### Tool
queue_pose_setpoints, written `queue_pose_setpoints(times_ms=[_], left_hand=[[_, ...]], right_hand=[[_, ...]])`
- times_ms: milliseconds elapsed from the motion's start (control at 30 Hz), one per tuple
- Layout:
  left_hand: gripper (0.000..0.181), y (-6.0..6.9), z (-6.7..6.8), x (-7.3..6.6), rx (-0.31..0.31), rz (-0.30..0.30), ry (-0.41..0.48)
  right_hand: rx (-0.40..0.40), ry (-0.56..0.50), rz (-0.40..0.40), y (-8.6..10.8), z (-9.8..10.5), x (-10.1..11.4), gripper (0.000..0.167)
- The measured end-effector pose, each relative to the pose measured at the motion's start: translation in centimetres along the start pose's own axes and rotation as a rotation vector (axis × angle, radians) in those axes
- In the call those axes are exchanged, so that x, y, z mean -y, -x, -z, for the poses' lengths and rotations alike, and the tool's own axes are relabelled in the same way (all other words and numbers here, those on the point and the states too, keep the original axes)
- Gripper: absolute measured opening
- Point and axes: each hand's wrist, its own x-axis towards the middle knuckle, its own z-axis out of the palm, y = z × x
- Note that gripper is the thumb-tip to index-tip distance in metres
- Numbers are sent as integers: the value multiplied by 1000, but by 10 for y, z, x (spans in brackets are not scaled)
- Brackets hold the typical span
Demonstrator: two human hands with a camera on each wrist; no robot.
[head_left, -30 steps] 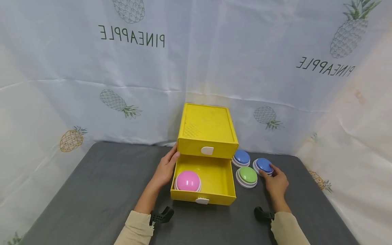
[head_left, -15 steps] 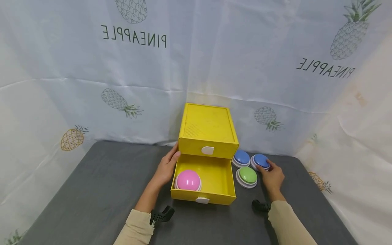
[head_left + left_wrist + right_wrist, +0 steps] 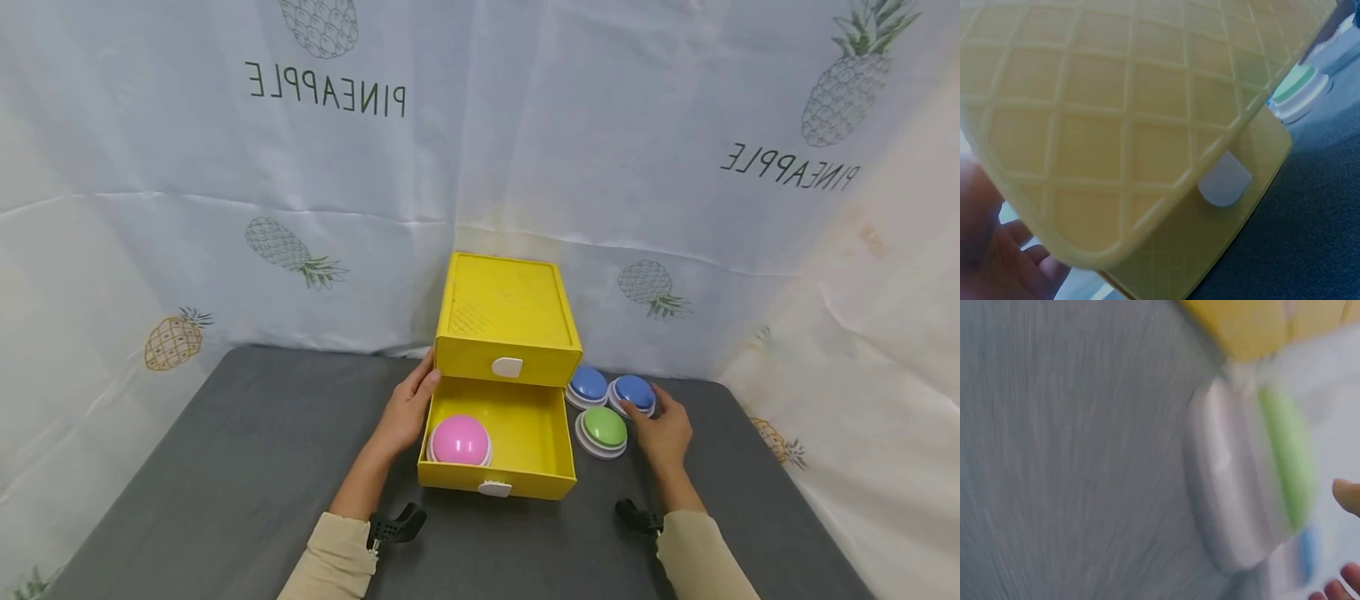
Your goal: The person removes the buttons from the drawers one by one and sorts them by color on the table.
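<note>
My left hand (image 3: 406, 412) rests along the left side of a yellow two-drawer box (image 3: 510, 300), its thumb near the front corner. In the left wrist view, fingers (image 3: 1054, 270) lie beside the box's patterned wall. The lower drawer (image 3: 532, 484) is pulled out and bears a pink push button (image 3: 461, 440) at its left. My right hand (image 3: 663, 432) is at a blue push button (image 3: 634, 392), thumb and fingers on either side. In the right wrist view its thumb (image 3: 1349, 497) and fingertips stand apart, with nothing visible between them.
Another blue button (image 3: 588, 383) sits close to the box's right side. A green button (image 3: 604, 427) lies in front of the two blue ones. A patterned curtain (image 3: 375, 167) hangs behind the dark table (image 3: 247, 483).
My right hand has moved left with the blue button, which now sits closer to the other blue one. The left hand and the box keep their places.
</note>
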Motion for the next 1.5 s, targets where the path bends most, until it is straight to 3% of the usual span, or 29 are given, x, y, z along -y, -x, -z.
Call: queue_pose_setpoints(times_ms=[133, 467, 667, 867, 1200, 1500], left_hand=[[55, -1, 1, -1, 8, -26, 3], [55, 1, 2, 1, -11, -14, 12], [55, 1, 1, 2, -28, -13, -10], [54, 3, -2, 3, -34, -17, 0], [53, 2, -5, 2, -35, -2, 30], [53, 2, -4, -1, -39, -4, 24]], right_hand=[[-4, -123, 31, 22, 10, 38, 60], [184, -282, 191, 76, 23, 125, 50], [262, -335, 288, 99, 14, 156, 50], [359, -401, 306, 113, -2, 173, 45], [558, -209, 376, 120, -23, 192, 39], [758, -66, 419, 116, -31, 198, 49]])
